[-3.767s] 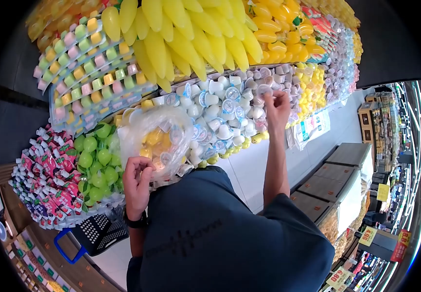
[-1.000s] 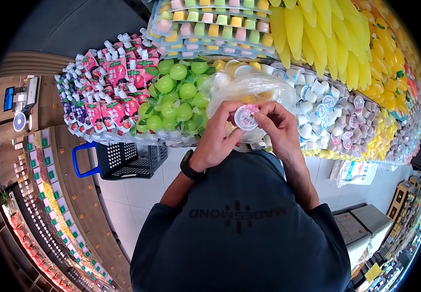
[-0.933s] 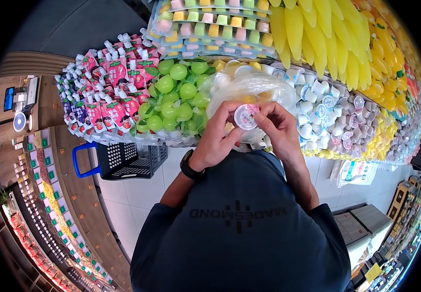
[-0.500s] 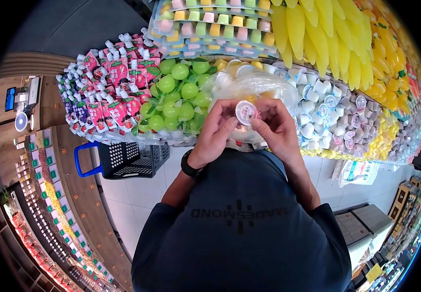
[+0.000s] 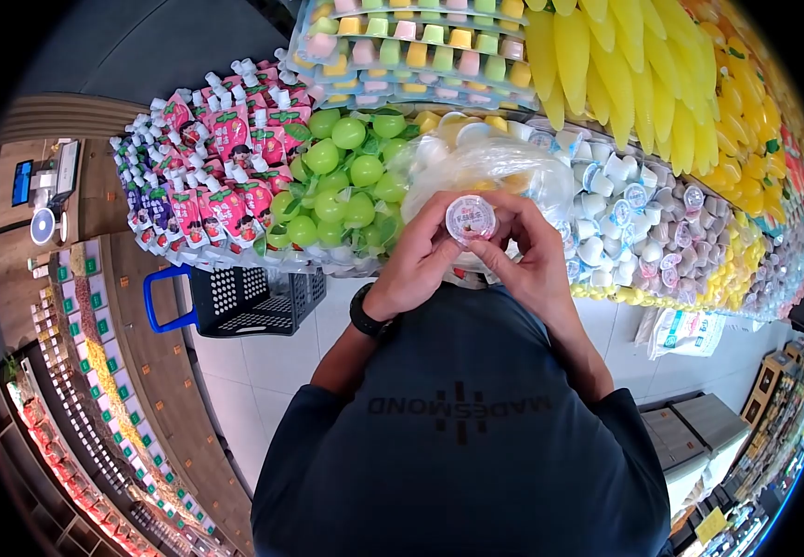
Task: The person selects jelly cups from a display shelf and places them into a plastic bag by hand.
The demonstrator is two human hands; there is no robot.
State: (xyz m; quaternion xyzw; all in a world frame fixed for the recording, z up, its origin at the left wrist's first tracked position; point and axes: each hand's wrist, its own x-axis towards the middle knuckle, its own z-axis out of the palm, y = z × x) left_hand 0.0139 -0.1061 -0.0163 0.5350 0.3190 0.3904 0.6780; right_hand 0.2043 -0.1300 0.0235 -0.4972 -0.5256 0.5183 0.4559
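Note:
Between my hands is a small jelly cup (image 5: 471,216), its round printed lid turned up toward me. My left hand (image 5: 418,263) grips its left side, with a black band on the wrist. My right hand (image 5: 529,252) pinches it from the right, the thumb at the lid's lower edge. Just behind my hands a clear plastic bag (image 5: 486,165) lies on the display, with yellow items showing through. To its right are white cups with blue lids (image 5: 617,212); round green packs (image 5: 349,176) lie to its left.
Pink pouches (image 5: 226,215) fill the display's left end. Long yellow packs (image 5: 617,70) and trays of coloured cubes (image 5: 411,46) stand at the back. A black basket with a blue handle (image 5: 253,304) is below the display's edge. Grey cabinets (image 5: 690,432) stand at the lower right.
Earlier my right hand was over the cups at the right, my left at the bag. Both hands have since come together at the cup, whose lid has lately turned and now faces up more squarely.

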